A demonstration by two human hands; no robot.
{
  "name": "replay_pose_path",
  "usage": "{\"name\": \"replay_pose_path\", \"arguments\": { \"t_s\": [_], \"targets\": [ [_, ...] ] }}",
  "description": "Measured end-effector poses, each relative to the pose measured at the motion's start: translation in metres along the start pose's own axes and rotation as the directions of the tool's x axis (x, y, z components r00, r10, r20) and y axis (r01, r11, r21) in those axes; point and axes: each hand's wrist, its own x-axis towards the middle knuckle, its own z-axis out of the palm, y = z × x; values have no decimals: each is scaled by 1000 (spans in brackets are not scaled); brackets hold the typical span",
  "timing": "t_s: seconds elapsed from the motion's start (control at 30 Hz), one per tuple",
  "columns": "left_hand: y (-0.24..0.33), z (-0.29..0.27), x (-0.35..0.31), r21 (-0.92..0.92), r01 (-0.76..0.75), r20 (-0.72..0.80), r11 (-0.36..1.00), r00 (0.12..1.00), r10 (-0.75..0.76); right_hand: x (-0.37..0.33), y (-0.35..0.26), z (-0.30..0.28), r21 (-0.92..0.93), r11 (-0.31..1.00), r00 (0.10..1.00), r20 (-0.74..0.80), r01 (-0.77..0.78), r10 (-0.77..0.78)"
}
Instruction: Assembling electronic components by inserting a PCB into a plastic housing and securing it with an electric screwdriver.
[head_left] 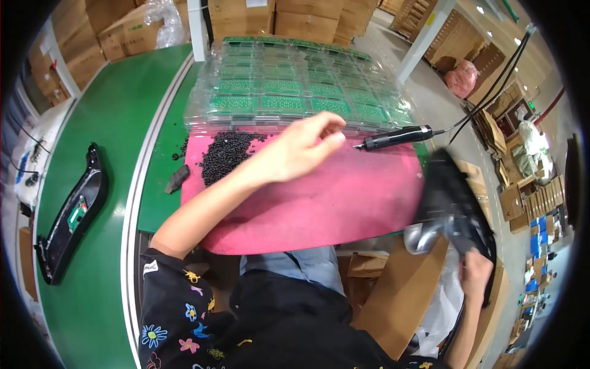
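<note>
My left hand (310,146) hovers over the pink mat (332,203) with nothing in it, fingers loosely curved and thumb apart. Beside that forearm lies a heap of small black screws (226,158). Just right of the hand, a black electric screwdriver (399,138) rests on the mat's far edge, its cord running up to the right. At the lower right my right hand (476,272) is closed on the near end of a black plastic housing (458,197). Motion blurs the housing, so its details cannot be made out. It is tilted past the mat's right edge, over a cardboard box (402,289).
Clear plastic trays of green circuit boards (283,86) fill the table's far side. A black housing with a small green board (72,215) lies on the green conveyor (123,209) at left. A dark lump (177,179) sits left of the mat. Cartons (307,23) stand behind.
</note>
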Motion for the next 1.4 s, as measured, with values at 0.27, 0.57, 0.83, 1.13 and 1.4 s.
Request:
{"name": "replay_pose_path", "arguments": {
  "t_s": [0.27, 0.57, 0.83, 1.13, 1.4],
  "targets": [
    [-52, 2, -27, 402, 260, 30, 878, 955, -296, 209, -114, 42, 389, 696, 697, 164, 604, -698],
    [-64, 23, -39, 610, -22, -56, 792, 996, 70, 535, -145, 162, 237, 938, 957, -203, 254, -208],
    [-60, 10, -31, 705, 74, -69, 705, 997, -36, 656, -195, 256, 260, 963, 998, 4, -68, 69],
    [-68, -1, -26, 718, 27, -11, 695, 1000, -28, 627, -176, 235, 228, 968, 863, -504, 106, 24],
    [-57, -13, -21, 605, 41, -248, 795, 959, 139, 467, -185, 102, 663, 593, 828, -560, 457, -13]
  ]
}}
